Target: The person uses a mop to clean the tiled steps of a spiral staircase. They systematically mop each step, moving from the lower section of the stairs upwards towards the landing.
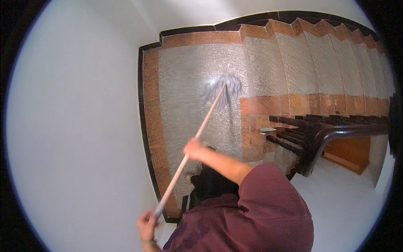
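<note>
A long wooden mop handle (pixel 176 178) slants across the view from lower left to upper middle. My left hand (pixel 147 224) grips its top end, near a grey section. Farther down, my right hand (pixel 192 150) is wrapped around the shaft, with that arm stretched out in front of me. At the far end a grey string mop head (pixel 225 89) rests spread on the speckled stair landing (pixel 185 75), near the first step edge. Motion blurs its strands. The floor around the mop shines.
A staircase (pixel 296 66) with orange-brown borders adjoins the landing on the right. A dark railing (pixel 343 129) with balusters runs alongside. White walls (pixel 75 126) and a black skirting (pixel 141 82) bound the landing. My shoe (pixel 189 178) shows below my dark trousers.
</note>
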Available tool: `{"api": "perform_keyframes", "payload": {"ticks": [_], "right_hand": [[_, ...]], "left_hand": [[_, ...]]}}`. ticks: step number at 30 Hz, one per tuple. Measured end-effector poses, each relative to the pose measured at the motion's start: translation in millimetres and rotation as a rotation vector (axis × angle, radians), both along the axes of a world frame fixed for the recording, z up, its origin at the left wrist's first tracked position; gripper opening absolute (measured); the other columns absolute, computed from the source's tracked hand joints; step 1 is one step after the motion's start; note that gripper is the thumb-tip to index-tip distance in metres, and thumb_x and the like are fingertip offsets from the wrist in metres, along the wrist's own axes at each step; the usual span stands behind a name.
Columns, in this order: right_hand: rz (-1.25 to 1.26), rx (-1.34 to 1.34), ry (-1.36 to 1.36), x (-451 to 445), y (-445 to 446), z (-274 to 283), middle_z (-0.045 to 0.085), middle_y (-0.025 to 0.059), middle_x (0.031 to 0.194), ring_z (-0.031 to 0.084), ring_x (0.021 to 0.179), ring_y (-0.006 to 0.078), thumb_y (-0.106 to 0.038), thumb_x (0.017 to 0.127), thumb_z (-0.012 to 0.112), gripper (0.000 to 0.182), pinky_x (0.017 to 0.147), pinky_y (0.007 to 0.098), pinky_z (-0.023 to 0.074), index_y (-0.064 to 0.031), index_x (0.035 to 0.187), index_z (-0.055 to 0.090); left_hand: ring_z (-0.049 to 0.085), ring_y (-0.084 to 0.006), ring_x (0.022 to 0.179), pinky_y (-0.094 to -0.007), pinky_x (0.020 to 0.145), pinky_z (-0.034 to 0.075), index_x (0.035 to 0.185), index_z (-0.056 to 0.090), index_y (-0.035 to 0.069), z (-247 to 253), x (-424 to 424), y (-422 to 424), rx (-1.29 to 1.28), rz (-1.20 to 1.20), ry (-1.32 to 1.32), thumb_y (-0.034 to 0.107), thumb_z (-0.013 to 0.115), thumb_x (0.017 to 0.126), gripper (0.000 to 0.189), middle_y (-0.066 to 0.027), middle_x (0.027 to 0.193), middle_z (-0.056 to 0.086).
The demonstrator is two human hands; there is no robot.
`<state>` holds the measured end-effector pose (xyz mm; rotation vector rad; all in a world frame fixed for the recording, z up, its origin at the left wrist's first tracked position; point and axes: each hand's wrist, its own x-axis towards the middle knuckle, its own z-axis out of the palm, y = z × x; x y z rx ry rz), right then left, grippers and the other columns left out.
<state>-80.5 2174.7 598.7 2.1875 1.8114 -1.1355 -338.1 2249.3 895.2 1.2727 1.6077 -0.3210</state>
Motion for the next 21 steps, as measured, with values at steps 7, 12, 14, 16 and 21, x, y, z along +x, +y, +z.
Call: {"api": "perform_keyframes", "payload": {"ticks": [7, 12, 14, 16, 21], "right_hand": [[-0.905, 0.487, -0.112, 163.4, -57.3, -22.9, 0.058, 0.0072, 0.088, 0.054, 0.096, 0.0277, -0.022, 0.074, 0.061, 0.009, 0.088, 0.0464, 0.0368, -0.0134, 0.075, 0.061], [-1.081, 0.652, -0.055, 102.6, -85.8, 12.6, 0.057, 0.0035, 0.083, 0.053, 0.097, 0.0246, -0.023, 0.069, 0.070, 0.018, 0.094, 0.0516, 0.0279, -0.0133, 0.070, 0.055], [-1.137, 0.726, -0.050, 54.7, -97.1, 28.0, 0.057, 0.0047, 0.079, 0.054, 0.093, 0.0258, -0.023, 0.071, 0.069, 0.019, 0.092, 0.0486, 0.0302, -0.0120, 0.069, 0.054], [-1.122, 0.802, -0.095, 0.0, -100.8, 42.0, 0.056, 0.0063, 0.076, 0.055, 0.089, 0.0279, -0.023, 0.072, 0.069, 0.020, 0.089, 0.0465, 0.0326, -0.0106, 0.069, 0.054], [-1.136, 0.650, -0.048, -140.7, -133.7, 67.7, 0.056, 0.0114, 0.074, 0.054, 0.076, 0.0341, -0.021, 0.073, 0.067, 0.021, 0.071, 0.0458, 0.0395, -0.0075, 0.067, 0.052]], "left_hand": [[0.060, -0.0303, 0.095, -0.0380, 0.085, 0.046, 0.089, 0.060, 0.002, -40.0, 154.0, -39.5, 0.693, -0.849, -0.874, -0.007, 0.068, 0.064, 0.028, -0.0158, 0.102, 0.062], [0.058, -0.0258, 0.081, -0.0341, 0.076, 0.047, 0.101, 0.052, 0.002, 11.2, 140.1, -38.2, 0.811, -0.882, -0.992, -0.004, 0.064, 0.067, 0.037, -0.0113, 0.083, 0.065], [0.055, -0.0231, 0.076, -0.0356, 0.077, 0.045, 0.106, 0.048, 0.003, 25.4, 120.4, -30.7, 0.829, -0.812, -1.125, -0.004, 0.060, 0.068, 0.041, -0.0106, 0.080, 0.064], [0.056, -0.0232, 0.079, -0.0455, 0.086, 0.041, 0.111, 0.041, 0.005, 39.2, 93.0, -22.1, 0.865, -0.814, -1.250, -0.001, 0.055, 0.071, 0.043, -0.0108, 0.078, 0.063], [0.060, -0.0253, 0.079, -0.0546, 0.095, 0.037, 0.112, 0.037, 0.004, 55.5, 9.2, -17.1, 0.556, -0.624, -1.463, 0.000, 0.050, 0.073, 0.042, -0.0132, 0.075, 0.061]]}}
